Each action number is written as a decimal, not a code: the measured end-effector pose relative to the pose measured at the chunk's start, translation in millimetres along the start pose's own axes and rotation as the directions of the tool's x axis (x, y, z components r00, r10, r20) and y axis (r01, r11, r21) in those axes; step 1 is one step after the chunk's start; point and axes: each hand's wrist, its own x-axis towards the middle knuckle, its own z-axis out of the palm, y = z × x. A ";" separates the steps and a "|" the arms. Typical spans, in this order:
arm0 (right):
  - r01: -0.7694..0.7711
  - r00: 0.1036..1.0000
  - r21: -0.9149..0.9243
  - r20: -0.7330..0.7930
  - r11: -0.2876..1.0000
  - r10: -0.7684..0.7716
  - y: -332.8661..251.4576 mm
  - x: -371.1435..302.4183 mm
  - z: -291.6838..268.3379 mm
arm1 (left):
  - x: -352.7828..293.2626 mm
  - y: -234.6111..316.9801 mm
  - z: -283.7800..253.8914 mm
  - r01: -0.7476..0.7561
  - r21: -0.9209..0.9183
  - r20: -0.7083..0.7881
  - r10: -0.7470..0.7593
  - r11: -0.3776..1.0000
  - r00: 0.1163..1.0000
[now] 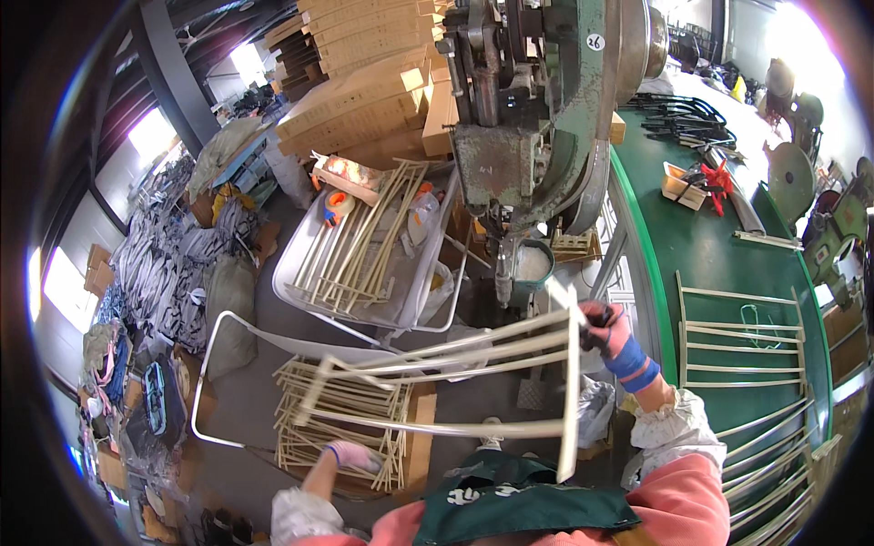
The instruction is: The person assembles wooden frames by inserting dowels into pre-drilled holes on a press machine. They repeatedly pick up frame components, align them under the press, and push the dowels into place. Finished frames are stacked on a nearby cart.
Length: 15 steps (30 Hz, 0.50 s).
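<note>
My right hand [608,338], in a pink, blue and dark glove, grips one end of a cream tubular metal frame [570,400]. The frame has several bars and hangs tilted in front of me, reaching left above a heap of similar cream frames [341,414]. At the heap's near edge, my left hand [353,457] wears a pinkish glove. Its fingers look stretched out, a little blurred, and nothing shows in them. Straight ahead rises a green press machine [510,164], its ram close beyond the held frame.
A white tub [296,282] holds more cream bars, an orange tape roll [339,206] and a small box. At right, a green table [728,264] bears frames and a small bin [683,186]. Cardboard stacks [364,100] stand behind; grey bundles [177,264] lie left.
</note>
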 end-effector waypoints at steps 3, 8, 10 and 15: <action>0.056 0.982 -0.437 0.187 0.897 0.029 -15.0 5.8 40.6 | 21.3 73.3 -33.9 0.303 -0.165 -0.698 -0.328 0.939 0.637; -0.139 0.957 -0.692 0.090 0.708 0.276 -7.1 25.6 72.0 | 51.9 227.4 -130.8 -0.680 -0.099 -0.853 0.290 0.727 0.434; -0.060 0.964 -0.881 0.070 0.469 0.255 -6.6 30.7 73.3 | 63.2 262.9 -158.1 -0.641 -0.291 -0.830 0.145 0.711 0.538; -0.053 0.973 -0.981 -0.008 0.186 0.232 -14.6 54.9 48.0 | 102.2 276.3 -180.4 -0.770 -0.573 -0.709 0.303 0.280 0.637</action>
